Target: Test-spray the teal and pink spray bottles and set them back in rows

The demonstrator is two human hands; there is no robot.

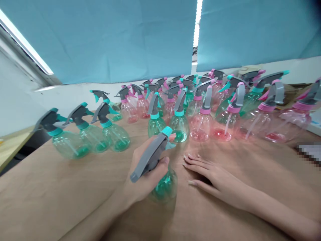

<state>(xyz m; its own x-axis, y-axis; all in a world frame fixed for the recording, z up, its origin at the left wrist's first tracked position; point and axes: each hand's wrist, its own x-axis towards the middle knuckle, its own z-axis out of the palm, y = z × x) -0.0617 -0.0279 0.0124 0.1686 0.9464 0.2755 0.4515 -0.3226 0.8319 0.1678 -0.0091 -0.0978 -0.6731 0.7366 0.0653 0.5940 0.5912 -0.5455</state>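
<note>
My left hand (142,174) is wrapped round the neck of a green spray bottle (165,187) with a grey and turquoise trigger head. That bottle is at the middle front of the table, its lower body showing below my fingers. To its right, my right hand (213,172) lies palm down on the tabletop, fingers stretched out, holding nothing. Just beyond my hands stand a clear green spray bottle (179,125) and a pink spray bottle (200,125).
Several green spray bottles (116,135) stand at the left. Many pink and green ones crowd the back and right, including a pink bottle (228,124). A blue curtain (125,40) hangs behind the brown table (62,194). A pale surface (15,144) lies beyond its left edge.
</note>
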